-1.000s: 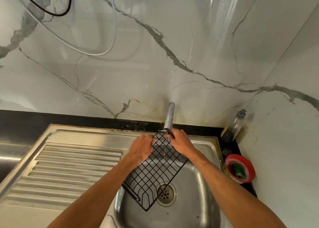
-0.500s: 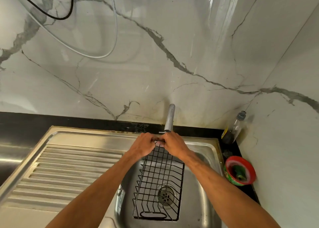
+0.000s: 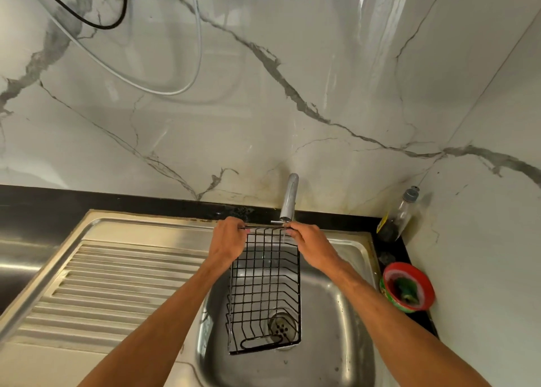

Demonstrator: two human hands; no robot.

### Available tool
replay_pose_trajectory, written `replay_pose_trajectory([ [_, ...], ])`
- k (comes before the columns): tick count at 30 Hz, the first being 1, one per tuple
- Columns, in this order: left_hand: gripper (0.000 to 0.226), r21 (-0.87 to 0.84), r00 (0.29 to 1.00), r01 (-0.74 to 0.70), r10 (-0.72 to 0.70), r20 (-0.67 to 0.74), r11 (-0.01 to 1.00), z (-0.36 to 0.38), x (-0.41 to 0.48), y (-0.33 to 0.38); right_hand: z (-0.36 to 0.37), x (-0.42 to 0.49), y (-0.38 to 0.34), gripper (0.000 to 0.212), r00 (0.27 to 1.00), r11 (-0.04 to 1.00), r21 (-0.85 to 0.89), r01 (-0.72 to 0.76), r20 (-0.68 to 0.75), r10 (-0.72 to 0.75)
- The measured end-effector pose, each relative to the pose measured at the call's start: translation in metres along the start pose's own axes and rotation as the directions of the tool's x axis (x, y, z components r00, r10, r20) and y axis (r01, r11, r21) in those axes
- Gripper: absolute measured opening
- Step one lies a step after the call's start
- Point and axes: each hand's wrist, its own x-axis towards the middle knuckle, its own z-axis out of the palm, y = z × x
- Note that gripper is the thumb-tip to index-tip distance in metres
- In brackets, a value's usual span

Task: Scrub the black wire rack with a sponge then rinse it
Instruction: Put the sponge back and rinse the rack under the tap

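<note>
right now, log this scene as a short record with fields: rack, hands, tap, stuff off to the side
rack: black wire, held by its top edge, lower end down in sink by drain
left hand: grips rack's top edge
right hand: grips top edge too
tap: just above rack's top; thin stream seems to run
right of sink: bottle, red tub

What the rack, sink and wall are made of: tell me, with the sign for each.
Wire rack: thin metal wire, apparently coated glossy black; open grid.
Sink: likely stainless steel; brushed sheen, soft reflections.
Wall: polished marble or marble-look tile; grey veins, mirror glare; which, cannot tell.
</note>
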Motion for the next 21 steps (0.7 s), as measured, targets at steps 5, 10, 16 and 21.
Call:
replay_pose_trajectory([
  [5,0.020,-0.099,0.997,0.079,-0.079,0.007,0.992,0.006,0.001,-0.007,0.014,0.006,-0.011,0.026,0.963,0.935,0.289,-0.205,-0.112,0.246],
  [10,0.047,0.152,0.973,0.066,-0.097,0.208,0.986,0.004,-0.011,-0.008,0.019,0.007,-0.023,0.021,0.949,0.909,0.328,-0.257,-0.092,0.301],
  [16,0.080,0.372,0.931,-0.074,-0.070,0.357,0.925,0.015,-0.003,-0.007,0.023,0.014,-0.047,0.020,0.985,0.971,0.185,-0.150,-0.060,0.164],
  [21,0.034,0.288,0.907,-0.131,-0.002,0.422,0.949,0.001,0.015,0.008,0.015,0.017,-0.051,0.024,0.985,0.940,0.296,-0.168,0.078,0.152],
])
